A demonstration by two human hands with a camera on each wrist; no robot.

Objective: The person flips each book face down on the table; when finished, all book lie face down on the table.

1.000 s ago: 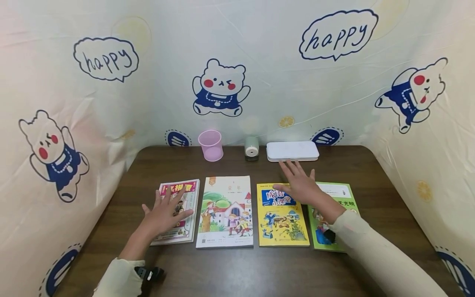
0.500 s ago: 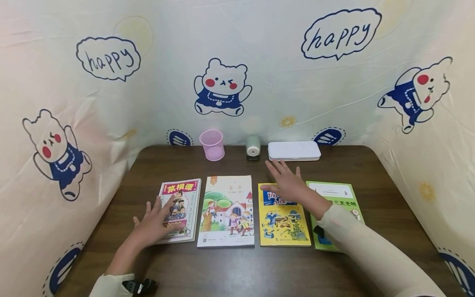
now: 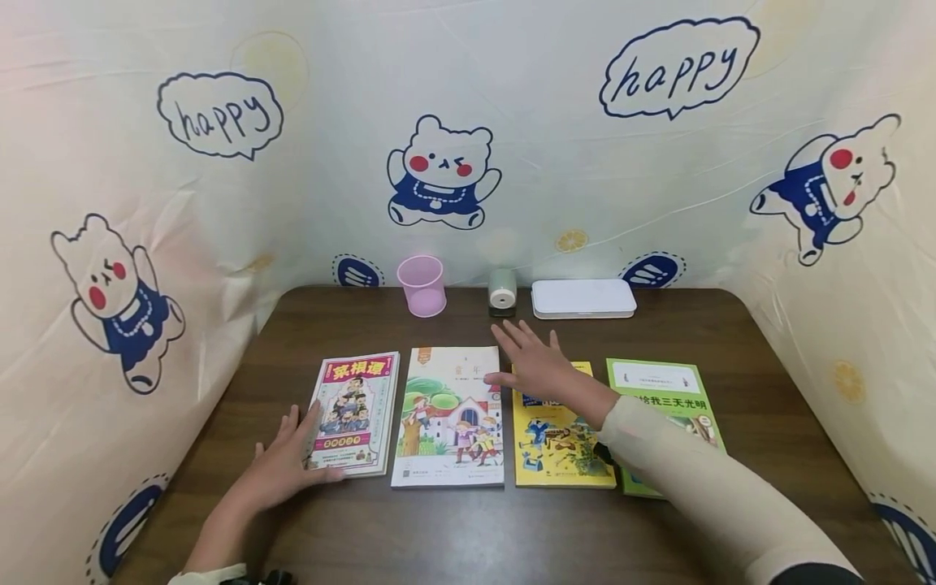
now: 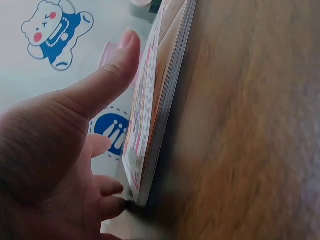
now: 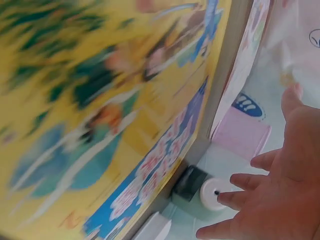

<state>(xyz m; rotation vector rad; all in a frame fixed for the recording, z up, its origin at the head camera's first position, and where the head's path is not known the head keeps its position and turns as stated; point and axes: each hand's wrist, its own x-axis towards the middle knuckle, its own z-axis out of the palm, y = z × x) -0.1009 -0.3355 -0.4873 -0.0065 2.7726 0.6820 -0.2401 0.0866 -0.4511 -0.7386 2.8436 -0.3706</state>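
Note:
Books lie in a row on the brown table (image 3: 453, 536). My left hand (image 3: 281, 467) is at the lower left of the pink-and-white book (image 3: 351, 414), fingers spread along its left edge and thumb by its bottom corner. In the left wrist view the thumb passes in front of that book's side; whether it touches is unclear. My right hand (image 3: 537, 366) reaches over the top of the yellow book (image 3: 556, 447), fingers spread and holding nothing. Its thumb points over the white book (image 3: 446, 422) with a house drawing. My right forearm partly covers the green book (image 3: 654, 398).
Along the table's back edge stand a pink cup (image 3: 422, 288), a small green pencil sharpener (image 3: 502, 292) and a flat white case (image 3: 583, 299). A light cloth (image 3: 314, 211) with bear drawings hangs behind and at both sides.
My right hand has moved left, from over the yellow and green books toward the white one. My left hand has drawn back down and left, off the pink-and-white book's cover. The books stay put.

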